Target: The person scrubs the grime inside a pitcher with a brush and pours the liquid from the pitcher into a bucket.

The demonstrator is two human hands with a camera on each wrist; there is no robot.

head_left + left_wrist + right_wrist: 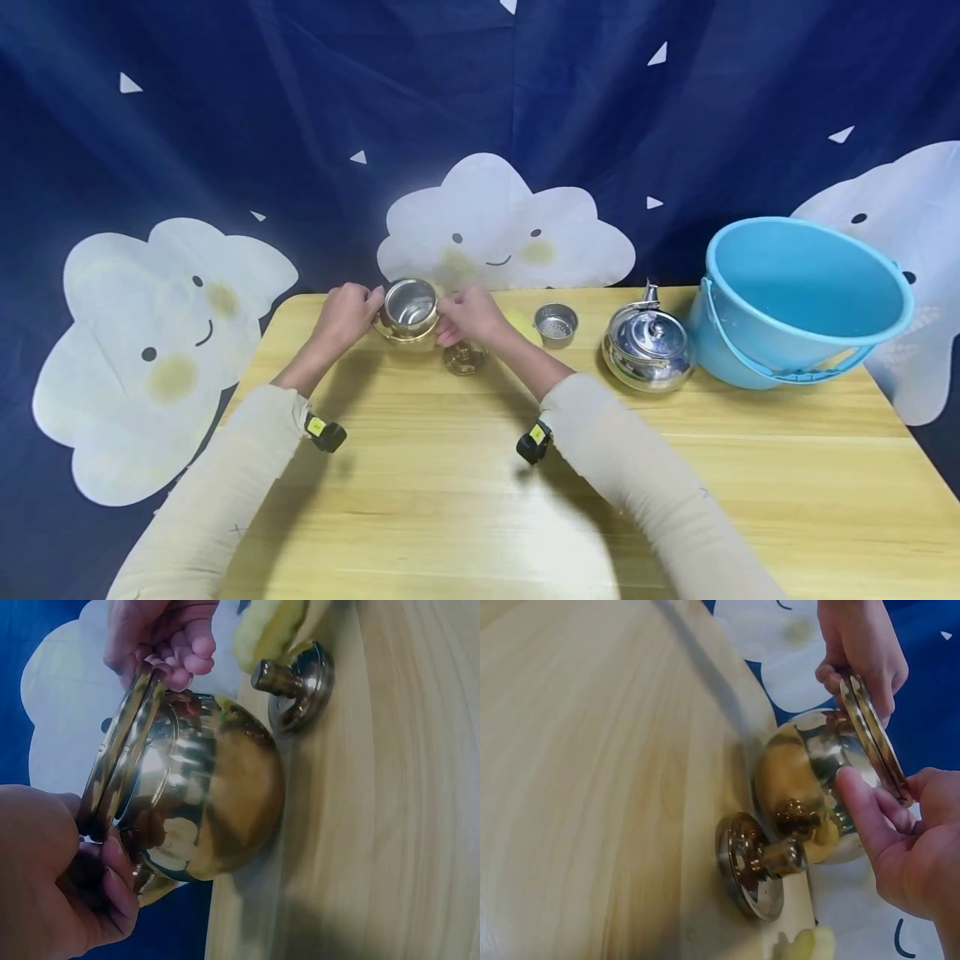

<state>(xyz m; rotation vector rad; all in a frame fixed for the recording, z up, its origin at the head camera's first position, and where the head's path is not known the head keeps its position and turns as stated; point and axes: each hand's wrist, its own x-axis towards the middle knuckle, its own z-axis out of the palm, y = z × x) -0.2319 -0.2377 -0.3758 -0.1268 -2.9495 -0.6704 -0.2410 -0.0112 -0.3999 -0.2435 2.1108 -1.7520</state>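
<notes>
A shiny gold teapot (pixel 407 327) with a silver-coloured inside stands uncovered near the table's back edge. Two parallel gold bands (pixel 124 754) run along its top. At the left side, my left hand (pixel 348 312) grips the bands with thumb and curled fingers. Opposite it, my right hand (pixel 474 315) pinches their other end, some fingers close to the pot's body. A gold lid (pixel 465 358) with a knob lies on the table beside the pot, below my right hand. Behind the right wrist is a yellow object (pixel 525 327), partly hidden.
A perforated metal strainer cup (pixel 557 325) stands right of the right hand. Farther right are a silver kettle (pixel 648 348) with its lid on and a large light-blue bucket (pixel 750 333). The wooden table (pixel 420 500) ends at a dark blue curtain (pixel 330 92) with cloud prints.
</notes>
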